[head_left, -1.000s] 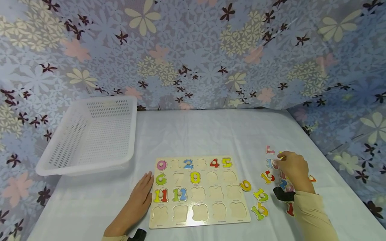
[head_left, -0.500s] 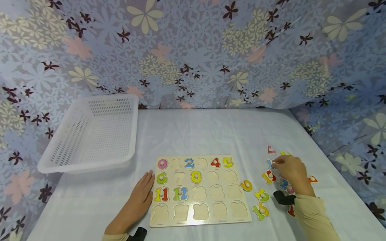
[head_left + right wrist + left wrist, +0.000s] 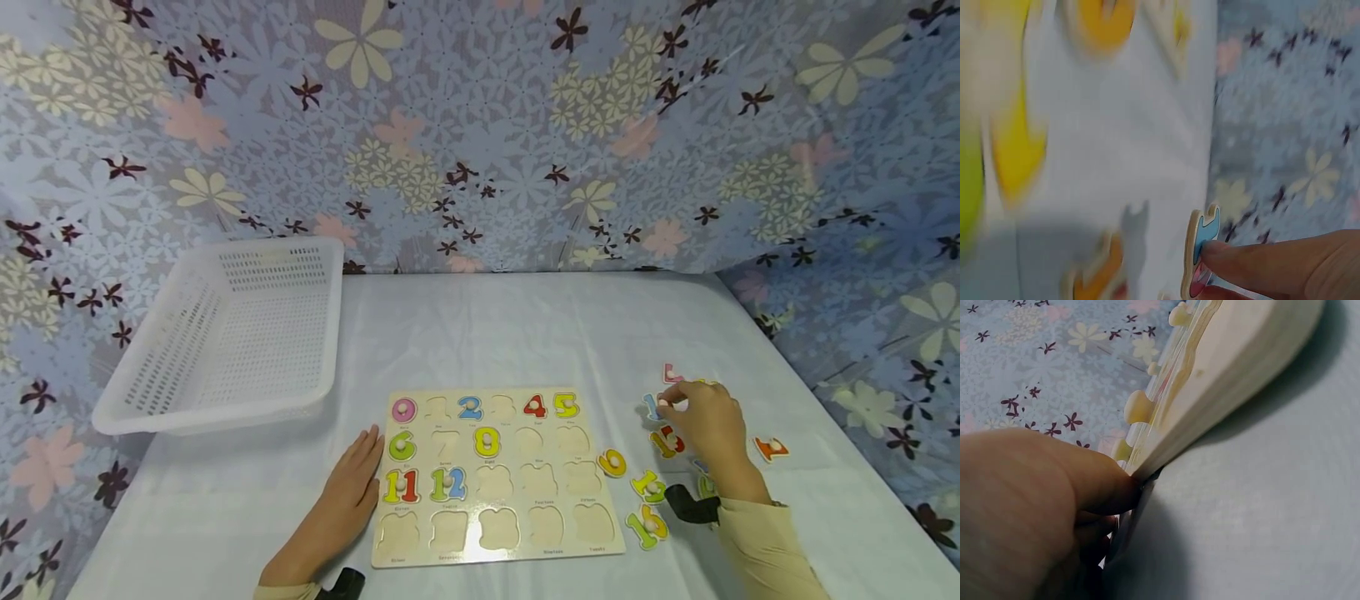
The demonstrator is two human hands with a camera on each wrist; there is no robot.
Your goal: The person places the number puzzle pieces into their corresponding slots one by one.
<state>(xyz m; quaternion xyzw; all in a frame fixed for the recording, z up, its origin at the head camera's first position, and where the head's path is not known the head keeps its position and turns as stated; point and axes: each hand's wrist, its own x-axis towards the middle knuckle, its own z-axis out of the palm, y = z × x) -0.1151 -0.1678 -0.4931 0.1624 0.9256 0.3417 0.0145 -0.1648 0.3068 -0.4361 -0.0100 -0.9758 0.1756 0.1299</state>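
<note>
In the head view the left grip (image 3: 343,487) lies palm down, left of bottom centre, its fingers (image 3: 363,452) straight and slanting toward the upper right, the thumb just below them. Its bare wrist (image 3: 296,560) slopes to the bottom edge, where a beige cuff (image 3: 285,592) shows. The right grip (image 3: 711,421), right of centre in the lower half, has its back upward and fingers bent, the tips pinched together toward the left. A beige sleeve (image 3: 772,542) rises behind it from the lower right. In the right wrist view, one digit (image 3: 1279,259) reaches in from the right edge.
</note>
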